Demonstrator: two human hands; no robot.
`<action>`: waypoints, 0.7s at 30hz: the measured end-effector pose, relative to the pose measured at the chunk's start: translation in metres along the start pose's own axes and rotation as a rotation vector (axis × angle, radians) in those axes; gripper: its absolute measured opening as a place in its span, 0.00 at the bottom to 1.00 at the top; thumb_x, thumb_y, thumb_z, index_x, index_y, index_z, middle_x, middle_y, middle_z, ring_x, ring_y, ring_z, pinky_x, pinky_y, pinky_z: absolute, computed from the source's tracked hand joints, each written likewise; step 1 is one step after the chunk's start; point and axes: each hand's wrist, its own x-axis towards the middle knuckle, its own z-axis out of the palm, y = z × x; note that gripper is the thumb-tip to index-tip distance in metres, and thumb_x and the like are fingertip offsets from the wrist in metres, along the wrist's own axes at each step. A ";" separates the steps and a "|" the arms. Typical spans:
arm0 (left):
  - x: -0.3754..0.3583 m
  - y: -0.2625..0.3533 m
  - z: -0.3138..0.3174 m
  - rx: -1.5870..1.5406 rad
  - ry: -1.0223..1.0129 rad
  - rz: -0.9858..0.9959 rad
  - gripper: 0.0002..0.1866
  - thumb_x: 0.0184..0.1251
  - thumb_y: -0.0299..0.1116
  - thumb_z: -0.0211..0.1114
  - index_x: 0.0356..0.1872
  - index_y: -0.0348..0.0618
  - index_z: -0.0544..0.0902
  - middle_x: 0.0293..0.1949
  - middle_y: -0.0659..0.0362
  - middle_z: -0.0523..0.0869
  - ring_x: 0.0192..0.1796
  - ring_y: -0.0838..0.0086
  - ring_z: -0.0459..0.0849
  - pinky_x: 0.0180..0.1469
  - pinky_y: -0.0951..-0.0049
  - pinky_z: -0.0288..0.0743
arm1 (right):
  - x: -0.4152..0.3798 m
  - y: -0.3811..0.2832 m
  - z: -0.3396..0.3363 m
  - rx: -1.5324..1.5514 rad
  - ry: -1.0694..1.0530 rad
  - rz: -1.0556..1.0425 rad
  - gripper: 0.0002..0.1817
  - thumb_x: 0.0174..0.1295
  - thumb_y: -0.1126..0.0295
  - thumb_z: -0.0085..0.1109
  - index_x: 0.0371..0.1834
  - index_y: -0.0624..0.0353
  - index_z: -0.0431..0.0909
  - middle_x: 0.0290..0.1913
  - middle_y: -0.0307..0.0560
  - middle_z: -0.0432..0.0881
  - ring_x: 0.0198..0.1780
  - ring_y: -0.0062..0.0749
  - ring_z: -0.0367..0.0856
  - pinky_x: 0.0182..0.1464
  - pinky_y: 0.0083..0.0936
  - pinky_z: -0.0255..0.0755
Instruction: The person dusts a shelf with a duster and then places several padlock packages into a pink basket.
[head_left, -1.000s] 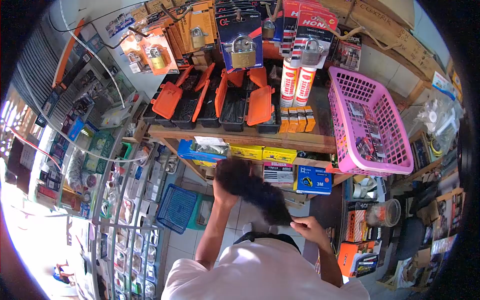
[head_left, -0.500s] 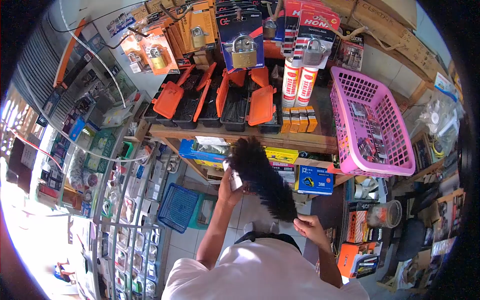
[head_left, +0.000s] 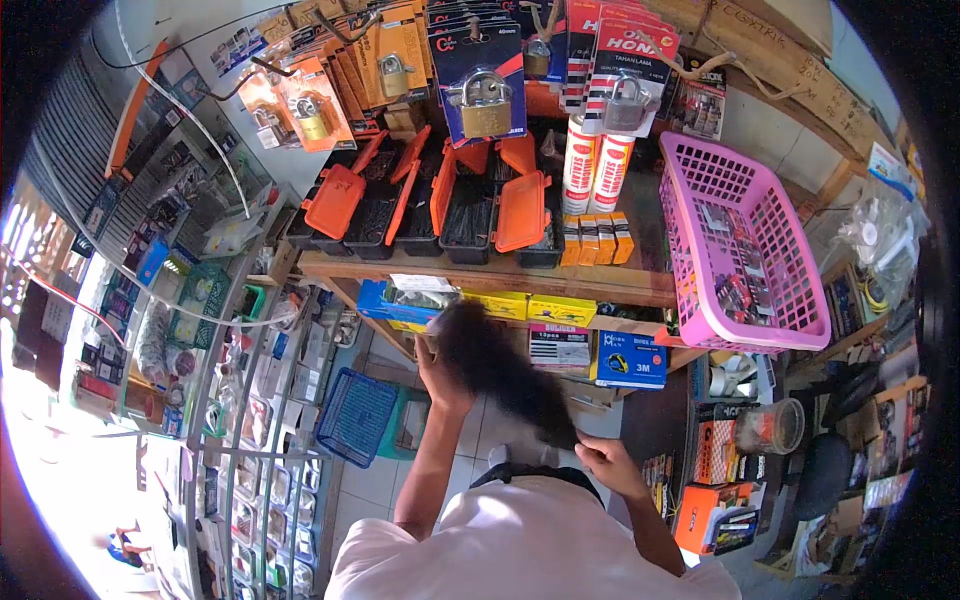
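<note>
A fluffy black duster [head_left: 505, 375] slants across the middle of the view, blurred by motion. My right hand [head_left: 612, 466] is closed around its lower right end. At the duster's upper left end is my left hand [head_left: 444, 378], with its fingers curled and partly covered by the bristles. The small white box in that hand is now mostly hidden behind the duster. Just beyond both hands is a wooden shelf with yellow boxes [head_left: 560, 310] and a blue box [head_left: 630, 360].
Black bins [head_left: 468, 222] with orange lids line the counter [head_left: 600, 285]. Sealant tubes [head_left: 610, 175] and a pink basket [head_left: 815, 330] stand to the right. Packaged padlocks [head_left: 486, 105] hang above. A blue basket [head_left: 357, 415] is at lower left, beside a glass display rack [head_left: 255, 450].
The duster has swept a little to the left and lower, over the small white box. My left hand has shifted left, and my right hand has moved slightly left and down.
</note>
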 end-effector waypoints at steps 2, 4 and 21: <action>0.001 -0.001 0.014 0.088 0.373 0.089 0.39 0.71 0.64 0.39 0.73 0.45 0.62 0.70 0.47 0.67 0.72 0.47 0.63 0.70 0.39 0.57 | 0.001 0.011 -0.002 -0.036 -0.069 -0.024 0.16 0.68 0.69 0.58 0.54 0.69 0.79 0.25 0.31 0.72 0.28 0.12 0.66 0.30 0.18 0.64; -0.002 -0.006 0.022 0.180 0.417 0.078 0.41 0.71 0.66 0.34 0.74 0.45 0.59 0.71 0.48 0.67 0.74 0.51 0.62 0.73 0.44 0.52 | 0.001 0.017 0.001 -0.069 -0.132 -0.051 0.16 0.68 0.69 0.59 0.54 0.69 0.79 0.25 0.31 0.72 0.28 0.12 0.66 0.30 0.17 0.64; -0.006 -0.008 0.027 0.170 0.402 0.045 0.39 0.73 0.63 0.37 0.72 0.43 0.64 0.68 0.51 0.72 0.71 0.59 0.68 0.75 0.55 0.54 | 0.012 0.001 0.005 0.059 -0.099 -0.046 0.13 0.71 0.66 0.56 0.35 0.69 0.76 0.22 0.32 0.71 0.27 0.15 0.66 0.29 0.19 0.64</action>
